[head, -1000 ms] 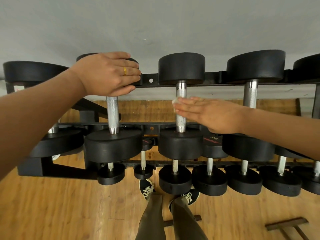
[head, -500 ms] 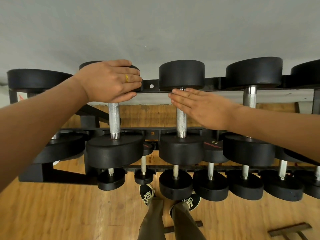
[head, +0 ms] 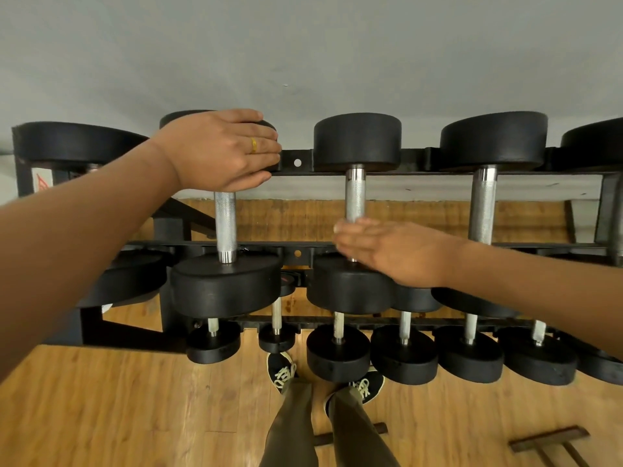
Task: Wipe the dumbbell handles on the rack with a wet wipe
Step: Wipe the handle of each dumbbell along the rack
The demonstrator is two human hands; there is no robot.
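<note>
Two hands on the dumbbell rack's [head: 418, 160] top tier.
Our left hand [head: 219, 153] grips the left dumbbell's far head [head: 175, 119]; our right hand [head: 394, 251], fingers straight, presses the middle handle's [head: 355, 197] near end.

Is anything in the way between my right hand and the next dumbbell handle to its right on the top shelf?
Nothing visible. The right hand lies flat on the middle handle; the next handle stands bare across an open gap, only your forearm crossing its near end. The left hand grips the left dumbbell head.
</note>
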